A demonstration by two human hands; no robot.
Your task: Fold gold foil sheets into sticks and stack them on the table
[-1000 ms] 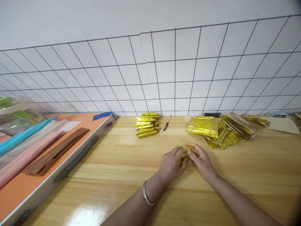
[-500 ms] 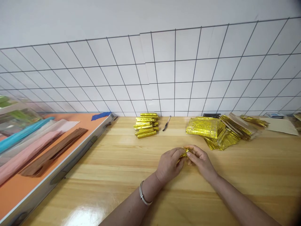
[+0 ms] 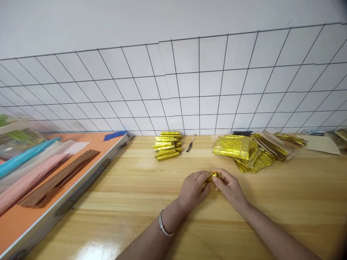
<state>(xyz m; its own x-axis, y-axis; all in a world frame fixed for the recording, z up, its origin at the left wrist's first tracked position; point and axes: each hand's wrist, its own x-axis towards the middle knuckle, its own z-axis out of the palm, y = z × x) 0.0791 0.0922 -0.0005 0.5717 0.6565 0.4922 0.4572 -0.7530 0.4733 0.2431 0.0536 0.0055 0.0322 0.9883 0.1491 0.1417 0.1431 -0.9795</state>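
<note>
Between both hands is a small piece of shiny gold foil paper [image 3: 210, 177], partly rolled up. My left hand [image 3: 194, 188] is closed around its left part, thumb below and fingers above. The thumb and fingers of my right hand [image 3: 230, 187] pinch its right end. Much of the foil is hidden by the fingers. Beyond the hands, to the left, lies a pile of gold foil rolls [image 3: 167, 146]. Flat sheets of gold foil [image 3: 231, 147] are stacked at the right, some fanned out.
A pen [image 3: 191, 143] lies beside the rolls. On the left, an orange-topped box [image 3: 78, 159] bears brown [image 3: 58, 180], pink and blue crepe paper and a blue scrap [image 3: 115, 135]. A beige paper [image 3: 322, 144] and a dark clip [image 3: 242, 133] lie by the gridded wall [image 3: 211, 85].
The camera view has shifted slightly. Both hands keep their hold on the gold foil, with only small finger movements at the right end.
</note>
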